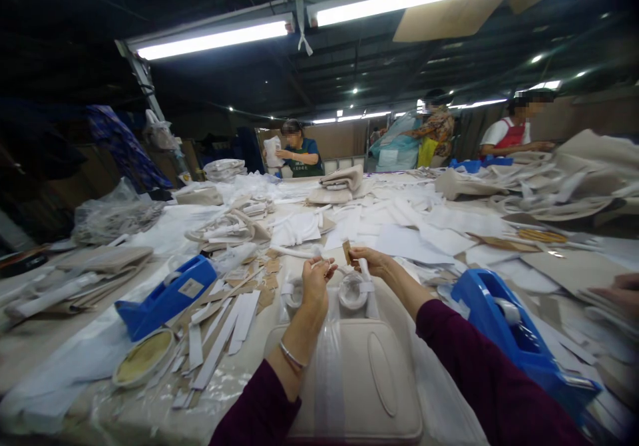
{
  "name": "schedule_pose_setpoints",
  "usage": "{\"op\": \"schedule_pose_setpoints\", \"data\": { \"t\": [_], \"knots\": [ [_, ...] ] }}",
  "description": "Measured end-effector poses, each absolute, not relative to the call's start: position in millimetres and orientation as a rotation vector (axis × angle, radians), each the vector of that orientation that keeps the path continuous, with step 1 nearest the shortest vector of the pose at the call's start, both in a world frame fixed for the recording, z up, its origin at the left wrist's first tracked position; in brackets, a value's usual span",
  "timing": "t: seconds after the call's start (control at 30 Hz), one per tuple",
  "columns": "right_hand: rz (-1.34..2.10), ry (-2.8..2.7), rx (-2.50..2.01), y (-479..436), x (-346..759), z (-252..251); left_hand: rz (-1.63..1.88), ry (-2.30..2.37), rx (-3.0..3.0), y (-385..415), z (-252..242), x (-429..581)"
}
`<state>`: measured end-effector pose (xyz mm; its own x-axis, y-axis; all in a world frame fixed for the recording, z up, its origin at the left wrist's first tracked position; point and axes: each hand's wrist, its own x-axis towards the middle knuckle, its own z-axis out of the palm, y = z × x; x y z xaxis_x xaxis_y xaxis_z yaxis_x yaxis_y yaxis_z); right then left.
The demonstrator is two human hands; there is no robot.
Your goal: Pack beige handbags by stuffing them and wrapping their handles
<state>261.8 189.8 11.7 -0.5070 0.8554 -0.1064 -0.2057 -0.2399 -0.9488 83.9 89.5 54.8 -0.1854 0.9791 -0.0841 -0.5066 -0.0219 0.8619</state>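
A beige bag (pixel 359 353) lies flat in front of me, with a stitched oval on its right side and a clear strip down its middle. Rings wrapped in clear and white film (pixel 352 291) sit at its far edge. Above them, my right hand (pixel 370 261) pinches a small brown piece of cardboard (pixel 347 251). Just left of it, my left hand (pixel 318 281) has its fingers curled together over the bag's top. What those fingers hold, perhaps something thin and white, is too small to make out.
Blue tape dispensers stand left (pixel 170 296) and right (pixel 509 326). Paper strips (pixel 234 326) and a round dish (pixel 144 358) lie left. White sheets (pixel 409 239) and beige pieces cover the table. Another person's hand (pixel 622 293) reaches in at right; several people work behind.
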Motion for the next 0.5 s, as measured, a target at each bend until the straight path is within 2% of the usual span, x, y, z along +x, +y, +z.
{"op": "schedule_pose_setpoints", "data": {
  "t": [0.33, 0.5],
  "knots": [
    [1.756, -1.602, -0.995, 184, 257, 35, 1.500, 0.912, 0.658, 89, 64, 80],
    [1.721, -1.874, -1.029, 196, 250, 60, 1.404, 1.094, 0.907, 100, 66, 85]
  ]
}}
